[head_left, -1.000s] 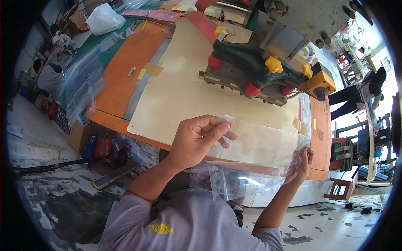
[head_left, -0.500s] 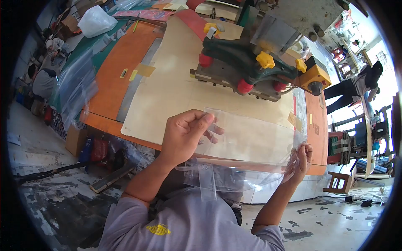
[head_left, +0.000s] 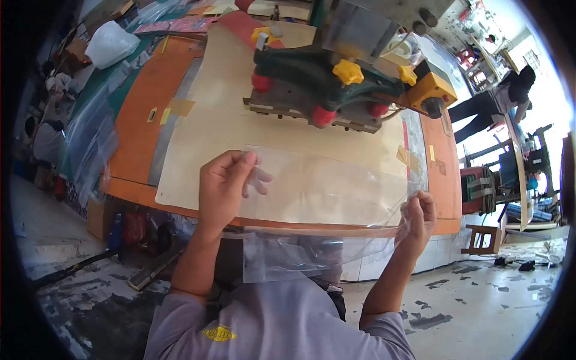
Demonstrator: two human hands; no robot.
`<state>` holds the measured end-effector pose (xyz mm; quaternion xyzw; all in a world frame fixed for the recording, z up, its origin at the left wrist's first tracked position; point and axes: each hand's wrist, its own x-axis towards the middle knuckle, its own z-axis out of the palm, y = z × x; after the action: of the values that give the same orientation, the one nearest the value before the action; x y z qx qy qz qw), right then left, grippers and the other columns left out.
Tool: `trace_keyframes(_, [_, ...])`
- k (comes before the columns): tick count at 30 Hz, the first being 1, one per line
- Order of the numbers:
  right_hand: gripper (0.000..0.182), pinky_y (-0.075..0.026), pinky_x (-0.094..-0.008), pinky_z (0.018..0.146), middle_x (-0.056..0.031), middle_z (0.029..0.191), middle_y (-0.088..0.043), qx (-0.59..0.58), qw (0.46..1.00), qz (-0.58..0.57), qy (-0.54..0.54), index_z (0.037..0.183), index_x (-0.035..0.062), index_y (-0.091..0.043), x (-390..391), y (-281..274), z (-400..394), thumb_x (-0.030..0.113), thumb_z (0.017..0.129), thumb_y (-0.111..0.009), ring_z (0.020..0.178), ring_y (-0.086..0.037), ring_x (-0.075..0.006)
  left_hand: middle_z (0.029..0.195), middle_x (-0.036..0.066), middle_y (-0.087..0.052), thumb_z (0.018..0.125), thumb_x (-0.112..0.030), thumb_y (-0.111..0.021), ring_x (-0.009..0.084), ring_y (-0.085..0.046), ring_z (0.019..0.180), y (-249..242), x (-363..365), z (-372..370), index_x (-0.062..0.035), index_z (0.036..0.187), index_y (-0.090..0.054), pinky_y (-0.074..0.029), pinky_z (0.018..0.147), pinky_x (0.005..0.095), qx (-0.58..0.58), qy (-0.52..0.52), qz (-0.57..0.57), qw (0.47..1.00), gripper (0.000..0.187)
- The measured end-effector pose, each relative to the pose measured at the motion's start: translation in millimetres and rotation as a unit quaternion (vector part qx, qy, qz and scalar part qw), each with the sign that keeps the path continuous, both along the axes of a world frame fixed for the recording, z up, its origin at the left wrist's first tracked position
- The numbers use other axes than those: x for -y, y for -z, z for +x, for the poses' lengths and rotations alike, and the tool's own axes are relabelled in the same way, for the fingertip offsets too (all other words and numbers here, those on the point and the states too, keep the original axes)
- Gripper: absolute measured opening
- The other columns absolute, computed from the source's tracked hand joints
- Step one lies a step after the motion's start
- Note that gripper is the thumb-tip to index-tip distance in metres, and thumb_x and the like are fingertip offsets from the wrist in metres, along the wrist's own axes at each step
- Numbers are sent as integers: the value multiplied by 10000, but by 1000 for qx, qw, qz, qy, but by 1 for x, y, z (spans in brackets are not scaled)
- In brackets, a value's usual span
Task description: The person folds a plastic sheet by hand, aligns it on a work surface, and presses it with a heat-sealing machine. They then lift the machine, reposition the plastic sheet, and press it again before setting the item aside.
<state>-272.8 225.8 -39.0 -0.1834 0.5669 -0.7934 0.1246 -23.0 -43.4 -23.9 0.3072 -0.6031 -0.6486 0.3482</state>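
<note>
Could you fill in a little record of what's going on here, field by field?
Left hand: pinches a clear sheet at its left end
Right hand: grips its right end
Sheet: between both hands, overlapping the near edge of the table in view
Table: orange, bearing a cream board
Machine: green, yellow knobs
Background: standing person, right side

Head camera, single view. Mounting: on the wearer's head; we look forward and steeply down. Lens: wide, the scene bowing toward a dark, rounded border. Nearest to us, along the bottom edge: the wearer's grey shirt (head_left: 276, 324). Close, about mid-height: left hand (head_left: 223, 186) and right hand (head_left: 419, 216). Beyond, we take in the orange worktable (head_left: 133, 114) and, upper centre, a green machine (head_left: 300, 67). Far off, upper right: a standing person (head_left: 493, 103).
</note>
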Motion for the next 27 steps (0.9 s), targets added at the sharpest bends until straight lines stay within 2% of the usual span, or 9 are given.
trace_keyframes(1, [168,-462,-226,701,-6,932,-643,-2,1000,0,-19,1171,-35,-677,-1,-1,1,5,1008,-672,787,-578,-62,709,66,-732,1114,-278,-613,109,-688,590,0,1,-1,-10,963,-716,-423,517,224,8,-16,4,1000,324])
trace_keyframes(5, [222,-442,-216,653,-5,905,-653,-57,992,109,1,1229,-55,-715,9,-14,14,32,1028,-677,750,-571,-49,629,27,-641,1112,-310,-614,123,-682,594,8,9,5,-38,877,-696,-422,505,246,20,-33,3,999,369])
trace_keyframes(8, [166,-431,-216,615,0,889,-659,-105,975,196,-16,1174,-32,-741,17,-26,22,43,1038,-681,699,-554,-42,675,20,-642,1110,-286,-624,121,-692,638,16,18,14,-19,951,-695,-455,537,251,25,-18,10,999,318])
trace_keyframes(11, [83,-425,-207,599,14,842,-637,-113,972,203,-39,1022,-22,-715,23,-29,27,47,1049,-677,670,-539,-34,955,103,-762,1045,-201,-707,173,-742,851,25,30,21,-5,1125,-693,-552,691,286,112,-29,-80,990,213])
trace_keyframes(12, [93,-424,-204,600,15,836,-634,-102,973,202,-53,994,-23,-703,23,-29,30,47,1050,-678,671,-538,-32,1045,113,-749,1014,-198,-737,207,-728,942,19,30,20,-19,1174,-687,-551,780,324,144,-43,-208,967,245])
trace_keyframes(14, [113,-461,-221,647,1,857,-618,-112,968,212,-79,949,-25,-674,26,-33,41,37,1044,-683,725,-563,-53,1224,133,-723,951,-191,-796,277,-700,1123,-7,26,18,-48,1271,-675,-549,960,399,198,-69,-450,868,370])
trace_keyframes(17, [109,-496,-253,701,-34,881,-607,-146,960,199,-130,941,-33,-676,32,-32,56,36,1015,-716,788,-594,-94,1369,111,-684,898,-212,-826,323,-597,1337,-39,13,11,-79,1325,-688,-447,1137,468,176,146,-484,844,468])
trace_keyframes(22, [125,-488,-260,685,-62,860,-619,-177,952,190,-161,926,-28,-692,44,-28,73,61,990,-752,756,-608,-121,1090,71,-776,924,-240,-815,264,-739,992,-43,-25,-22,-68,1206,-719,-555,913,407,117,274,-411,862,344])
trace_keyframes(27, [135,-485,-261,679,-58,859,-617,-165,956,182,-162,930,-27,-694,44,-29,74,75,994,-754,750,-604,-118,858,59,-765,1027,-202,-724,174,-726,761,-29,-34,-32,-31,1052,-720,-542,691,307,108,273,-248,923,173])
